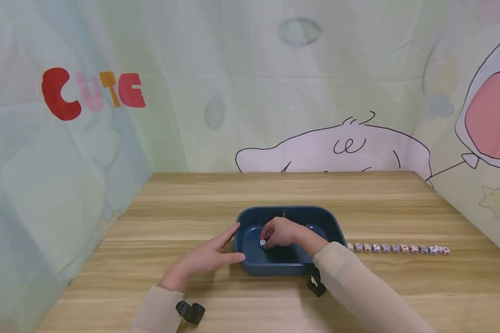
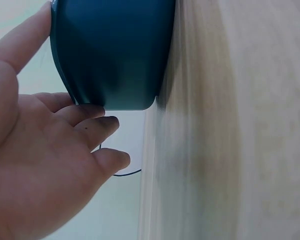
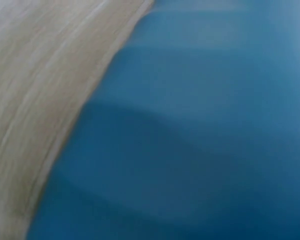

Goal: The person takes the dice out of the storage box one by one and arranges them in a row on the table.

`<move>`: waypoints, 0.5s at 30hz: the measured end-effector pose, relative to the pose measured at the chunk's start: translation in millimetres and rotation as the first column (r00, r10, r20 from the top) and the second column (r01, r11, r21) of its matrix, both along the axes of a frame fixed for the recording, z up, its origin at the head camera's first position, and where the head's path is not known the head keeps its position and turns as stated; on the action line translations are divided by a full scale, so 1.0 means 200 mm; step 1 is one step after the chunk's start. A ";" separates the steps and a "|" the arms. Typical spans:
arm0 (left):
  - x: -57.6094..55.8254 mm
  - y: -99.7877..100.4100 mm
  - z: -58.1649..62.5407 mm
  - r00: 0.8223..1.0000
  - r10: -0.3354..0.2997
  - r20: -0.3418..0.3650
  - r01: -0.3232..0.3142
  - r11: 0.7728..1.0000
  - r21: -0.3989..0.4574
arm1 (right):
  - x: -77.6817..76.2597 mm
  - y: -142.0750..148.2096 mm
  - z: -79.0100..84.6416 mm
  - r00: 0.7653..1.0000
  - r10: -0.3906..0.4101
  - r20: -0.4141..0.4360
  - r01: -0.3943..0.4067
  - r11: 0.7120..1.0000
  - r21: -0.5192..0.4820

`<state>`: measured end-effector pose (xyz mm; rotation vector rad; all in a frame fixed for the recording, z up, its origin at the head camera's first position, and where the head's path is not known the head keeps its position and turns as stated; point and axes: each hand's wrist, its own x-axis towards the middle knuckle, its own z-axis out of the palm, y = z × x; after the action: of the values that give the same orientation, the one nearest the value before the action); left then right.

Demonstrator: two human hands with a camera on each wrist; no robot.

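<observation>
A dark blue rectangular container (image 1: pixel 275 269) with rounded corners stands on the table. My right hand (image 1: pixel 284 231) reaches down inside it and pinches a white die (image 1: pixel 262 243) with dark dots at its fingertips. At the container's left end, my left hand (image 1: pixel 210 254) rests against the rim with thumb and fingers spread. In the left wrist view, the fingers of the left hand (image 2: pixel 55 155) lie along the outer wall of the container (image 2: pixel 115 55). Close up in the right wrist view is the container's blurred blue wall (image 3: pixel 190 125); the right hand does not show there.
A row of several white dice (image 1: pixel 385 248) runs rightward from the container's right side across the wooden table (image 1: pixel 200 194). Two dice sit close together near its far end. A printed curtain (image 1: pixel 191 115) hangs behind the table and along its sides.
</observation>
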<state>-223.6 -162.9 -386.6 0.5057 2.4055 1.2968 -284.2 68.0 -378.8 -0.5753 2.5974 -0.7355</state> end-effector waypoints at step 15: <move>0.00 -0.01 0.00 1.000 0.004 -0.004 -0.004 1.000 -0.006 | 0.03 0.10 0.09 0.994 0.026 -0.104 -0.043 0.985 -0.165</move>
<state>-222.8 -164.0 -386.4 0.5019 2.4142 1.2915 -278.0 88.5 -361.5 -0.7229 2.6268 -0.9425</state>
